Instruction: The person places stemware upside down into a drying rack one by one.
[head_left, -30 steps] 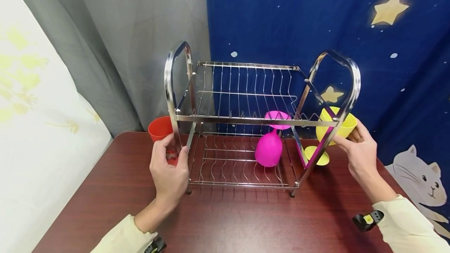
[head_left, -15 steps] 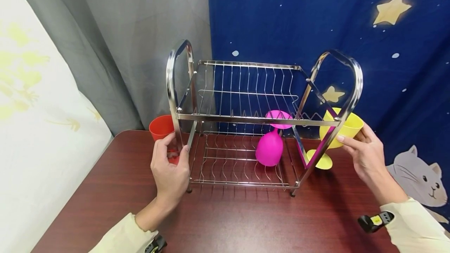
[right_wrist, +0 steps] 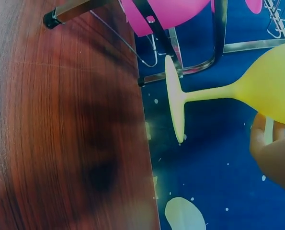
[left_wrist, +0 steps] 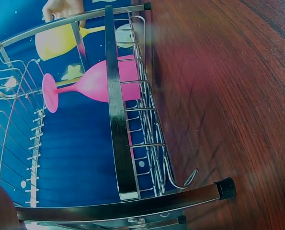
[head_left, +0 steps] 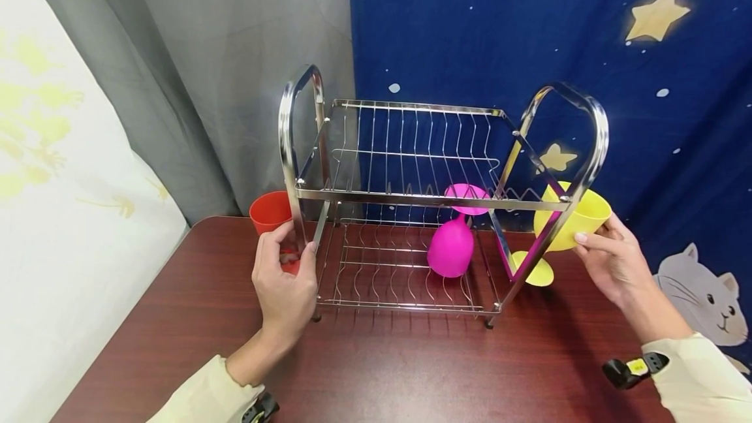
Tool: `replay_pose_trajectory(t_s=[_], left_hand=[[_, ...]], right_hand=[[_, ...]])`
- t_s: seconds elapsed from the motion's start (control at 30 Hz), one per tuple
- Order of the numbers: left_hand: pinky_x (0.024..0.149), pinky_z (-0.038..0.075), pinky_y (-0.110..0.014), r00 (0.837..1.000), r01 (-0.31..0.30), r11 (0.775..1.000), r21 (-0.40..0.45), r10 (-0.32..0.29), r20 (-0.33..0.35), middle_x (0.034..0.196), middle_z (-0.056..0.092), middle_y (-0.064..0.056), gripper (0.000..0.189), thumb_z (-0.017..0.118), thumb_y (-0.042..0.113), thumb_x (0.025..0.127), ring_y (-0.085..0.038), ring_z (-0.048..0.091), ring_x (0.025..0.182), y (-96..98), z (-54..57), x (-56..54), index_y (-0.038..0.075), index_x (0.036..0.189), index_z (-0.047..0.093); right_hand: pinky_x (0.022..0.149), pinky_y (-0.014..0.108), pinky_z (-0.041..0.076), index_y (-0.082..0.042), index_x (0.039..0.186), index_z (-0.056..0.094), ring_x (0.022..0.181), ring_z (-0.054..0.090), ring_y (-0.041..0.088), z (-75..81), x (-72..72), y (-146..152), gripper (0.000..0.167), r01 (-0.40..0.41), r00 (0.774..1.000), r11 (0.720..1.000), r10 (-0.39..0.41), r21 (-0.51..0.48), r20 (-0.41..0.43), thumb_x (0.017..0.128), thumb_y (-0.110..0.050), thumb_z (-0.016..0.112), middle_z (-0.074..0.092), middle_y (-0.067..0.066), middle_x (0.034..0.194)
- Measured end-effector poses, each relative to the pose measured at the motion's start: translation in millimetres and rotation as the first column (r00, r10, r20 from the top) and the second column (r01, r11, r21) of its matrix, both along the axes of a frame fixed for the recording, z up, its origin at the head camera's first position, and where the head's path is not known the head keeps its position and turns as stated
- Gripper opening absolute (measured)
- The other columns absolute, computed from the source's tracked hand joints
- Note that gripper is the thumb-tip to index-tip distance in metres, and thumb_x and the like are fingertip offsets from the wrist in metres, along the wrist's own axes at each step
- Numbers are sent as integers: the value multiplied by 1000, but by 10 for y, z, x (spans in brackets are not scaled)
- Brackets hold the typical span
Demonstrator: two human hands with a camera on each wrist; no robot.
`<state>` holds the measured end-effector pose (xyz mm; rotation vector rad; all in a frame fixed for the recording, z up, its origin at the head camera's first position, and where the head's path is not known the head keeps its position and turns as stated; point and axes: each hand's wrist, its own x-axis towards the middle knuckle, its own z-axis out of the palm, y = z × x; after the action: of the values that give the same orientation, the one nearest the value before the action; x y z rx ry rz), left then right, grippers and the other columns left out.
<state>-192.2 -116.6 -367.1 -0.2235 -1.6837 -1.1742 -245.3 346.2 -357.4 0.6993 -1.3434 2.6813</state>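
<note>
A two-tier chrome dish rack (head_left: 399, 200) stands on the table. At its left post, my left hand (head_left: 284, 292) grips the frame between thumb and fingers. Behind that hand shows a red cup (head_left: 270, 211), partly hidden. Over on the right, my right hand (head_left: 617, 263) holds a yellow goblet (head_left: 578, 217) by its bowl, thumb in front. The goblet is upright beside the rack's right post, which crosses in front of it. Its round foot is raised off the table in the right wrist view. An upside-down pink goblet (head_left: 451, 250) sits on the lower tier.
The rack stands on a dark reddish-brown wooden table (head_left: 405, 371). Behind it hang a grey curtain (head_left: 235, 83) and a blue curtain (head_left: 446, 31) with stars. A white patterned cloth (head_left: 70, 227) is at the left. The upper tier (head_left: 417, 142) has wire slots.
My right hand has shifted a little to the right with the yellow goblet, its thumb now farther from the rack's post. The left hand stays at the rack's left post.
</note>
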Motion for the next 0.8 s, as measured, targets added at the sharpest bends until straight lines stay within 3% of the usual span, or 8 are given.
replay_pose_trajectory(t_s=[0.17, 0.3, 0.5, 0.63, 0.8], left_hand=[[69, 47, -20, 1000, 6, 1000, -1, -6, 0, 96, 60, -16, 38, 70, -11, 78, -16, 54, 84, 2, 5, 0, -5, 114, 63], [68, 47, -20, 1000, 2, 1000, -1, -2, 4, 96, 60, -16, 37, 70, -11, 78, -17, 54, 83, 1, 1, 2, -5, 114, 63], [68, 46, -20, 1000, -1, 1000, -4, 1, 4, 96, 60, -16, 37, 70, -10, 78, -17, 54, 83, -1, 4, 4, -4, 114, 63], [68, 47, -20, 1000, -2, 1000, 0, 2, 4, 96, 60, -16, 37, 70, -11, 77, -16, 54, 84, -3, 7, 1, -5, 113, 63], [69, 47, -19, 1000, -2, 1000, 1, 2, 5, 96, 60, -16, 37, 70, -11, 77, -16, 54, 85, -3, 11, 2, -5, 113, 63]], right_hand=[[96, 33, 50, 0, 139, 46, 111, 62, 24, -31, -17, 80, 60, -143, 990, 988, 144, -63, 2, 88, 23, 24, 61, 13, 126], [102, 36, 46, 1, 141, 43, 118, 58, 27, -80, -46, 153, 64, -273, 961, 954, 275, -122, 2, 85, 22, 18, 58, 15, 132], [104, 36, 45, 1, 139, 47, 119, 58, 27, -116, -37, 232, 65, -337, 940, 933, 341, -125, 18, 83, 20, 21, 59, 14, 132], [106, 39, 42, 3, 140, 44, 120, 56, 31, -129, -45, 269, 66, -454, 889, 878, 458, -154, -10, 81, 20, 21, 58, 18, 133], [107, 41, 40, 3, 138, 47, 122, 55, 32, -143, -50, 302, 67, -561, 827, 820, 561, -114, -39, 79, 19, 21, 57, 19, 133]])
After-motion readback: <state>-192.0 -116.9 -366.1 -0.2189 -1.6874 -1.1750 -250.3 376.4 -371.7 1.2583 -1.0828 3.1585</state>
